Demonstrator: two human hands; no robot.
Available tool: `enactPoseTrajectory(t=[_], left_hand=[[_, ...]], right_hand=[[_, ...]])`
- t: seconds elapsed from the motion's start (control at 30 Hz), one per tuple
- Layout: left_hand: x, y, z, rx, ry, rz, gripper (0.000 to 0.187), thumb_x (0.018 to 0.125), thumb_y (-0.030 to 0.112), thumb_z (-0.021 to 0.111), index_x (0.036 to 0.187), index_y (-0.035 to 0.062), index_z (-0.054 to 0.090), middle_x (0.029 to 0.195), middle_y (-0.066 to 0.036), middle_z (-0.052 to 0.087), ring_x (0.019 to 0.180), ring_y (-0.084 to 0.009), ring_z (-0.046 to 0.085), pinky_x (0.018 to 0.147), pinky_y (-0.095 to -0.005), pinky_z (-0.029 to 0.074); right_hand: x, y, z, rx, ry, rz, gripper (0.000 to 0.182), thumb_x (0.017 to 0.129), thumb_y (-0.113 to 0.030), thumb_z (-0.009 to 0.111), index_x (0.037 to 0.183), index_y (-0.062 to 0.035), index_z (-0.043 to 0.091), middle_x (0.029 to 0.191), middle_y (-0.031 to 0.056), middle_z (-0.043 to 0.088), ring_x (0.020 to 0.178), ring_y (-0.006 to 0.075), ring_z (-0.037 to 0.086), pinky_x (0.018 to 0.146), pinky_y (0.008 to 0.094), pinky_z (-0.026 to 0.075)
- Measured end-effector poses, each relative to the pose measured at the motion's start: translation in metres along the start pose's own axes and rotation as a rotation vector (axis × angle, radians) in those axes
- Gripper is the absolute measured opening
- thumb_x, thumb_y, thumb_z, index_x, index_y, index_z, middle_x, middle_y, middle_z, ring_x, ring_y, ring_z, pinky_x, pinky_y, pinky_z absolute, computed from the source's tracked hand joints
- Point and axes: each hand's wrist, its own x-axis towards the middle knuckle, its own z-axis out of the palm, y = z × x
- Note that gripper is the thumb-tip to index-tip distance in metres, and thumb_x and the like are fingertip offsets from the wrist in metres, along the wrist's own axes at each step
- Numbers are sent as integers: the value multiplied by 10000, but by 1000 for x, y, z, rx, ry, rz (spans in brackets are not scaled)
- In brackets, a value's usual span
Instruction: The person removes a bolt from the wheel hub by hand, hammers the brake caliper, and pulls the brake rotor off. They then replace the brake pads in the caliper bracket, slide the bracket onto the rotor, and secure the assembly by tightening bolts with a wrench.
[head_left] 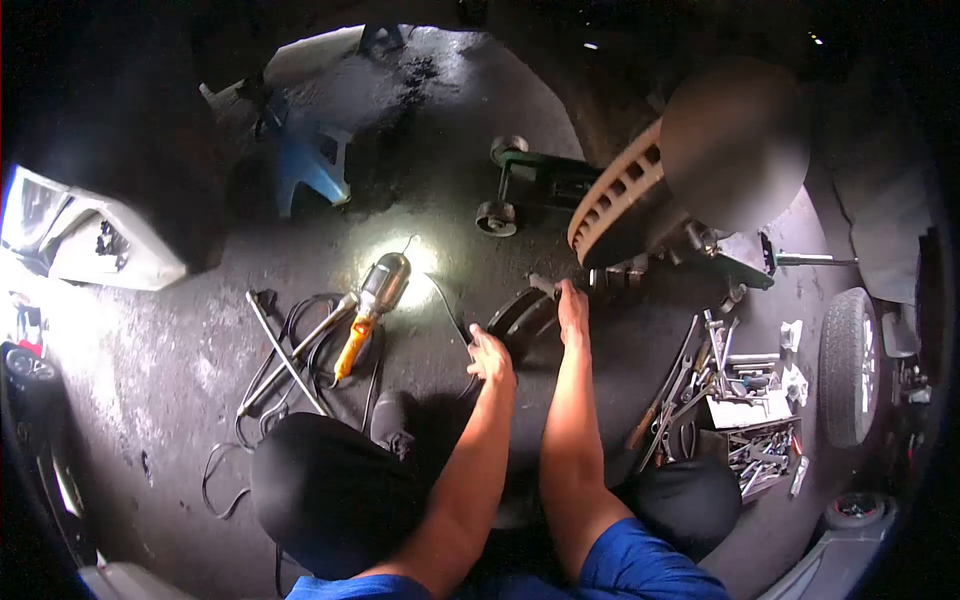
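Note:
Between my hands is a dark, curved metal part that looks like a brake shoe (518, 308). My left hand (490, 356) is closed at its lower left end, the fingers partly bent. At the upper right end, my right hand (572, 314) grips it with fingers pressed together. Just above and to the right stands a brake disc (618, 200) with a vented, rusty-coloured rim. A lit work lamp (384, 284) with a yellow handle lies on the floor to the left and shines near the hands.
A green floor jack (545, 182) extends under the disc. Wrenches and sockets fill a toolbox (765, 455) at the right, near a wheel (850, 368). Left of me lie a cross-shaped lug wrench (285, 350) and a looped cable (212, 478). A blue stand (318, 172) sits farther back.

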Motion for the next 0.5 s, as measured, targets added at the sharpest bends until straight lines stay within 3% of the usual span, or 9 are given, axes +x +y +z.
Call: enactPoseTrajectory(t=[0.03,0.1,0.13,0.2,0.23,0.27,0.33,0.43,0.5], left_hand=[[0,-8,3,60,22,103,805,895,718,405,1399,95,481,1361,-331,377,1241,-507,432,1035,-547,380],[-17,-2,-1,50,67,127,765,937,672,372,1368,53,499,1302,-328,407,1199,-500,450,994,-560,404],[-25,1,-4,34,59,151,743,946,649,380,1346,37,512,1273,-324,417,1187,-485,456,984,-564,409],[-16,-2,3,70,81,156,713,957,623,384,1333,32,522,1249,-319,424,1182,-477,460,972,-563,418],[-8,-7,6,152,71,258,702,964,605,381,1329,23,525,1258,-320,416,1190,-469,455,963,-564,425],[-29,10,-8,29,79,128,694,970,586,379,1316,6,538,1235,-309,437,1179,-457,479,963,-554,427],[-21,12,-14,-23,2,56,691,967,579,396,1296,-6,558,1232,-311,493,1161,-444,516,978,-516,425],[6,-3,-6,-282,-164,178,667,972,550,417,1292,-17,563,1256,-312,536,1140,-438,542,972,-479,439],[-9,21,-16,-674,-335,50,611,998,499,408,1286,-18,560,1273,-223,566,1127,-356,556,942,-427,474]], right_hand=[[1,5,1,-6,19,18,504,926,-384,463,1099,59,631,1142,293,619,1047,469,584,867,478,450],[0,-4,3,-8,68,57,476,927,-358,459,1119,43,630,1154,275,623,1040,462,590,861,475,451],[0,-13,1,84,18,204,457,924,-345,484,1142,31,624,1160,261,631,1056,437,595,873,467,450],[-5,-17,11,87,129,244,376,893,-283,526,1017,54,639,919,163,655,878,246,580,834,362,447],[-6,-15,11,94,111,193,362,899,-277,542,1029,45,646,954,172,671,896,268,609,826,361,455],[-10,-28,11,89,142,149,365,904,-283,542,1034,41,649,972,186,672,920,285,617,833,368,456],[-26,-58,15,62,181,70,371,912,-294,540,1045,33,655,1009,215,675,969,319,632,846,382,458],[-26,-85,12,-211,152,-67,473,934,-348,546,1171,60,576,1124,322,609,1096,452,572,908,462,454],[-43,-127,12,-301,182,-179,545,943,-385,547,1235,73,527,1162,364,573,1126,493,545,933,497,449]])
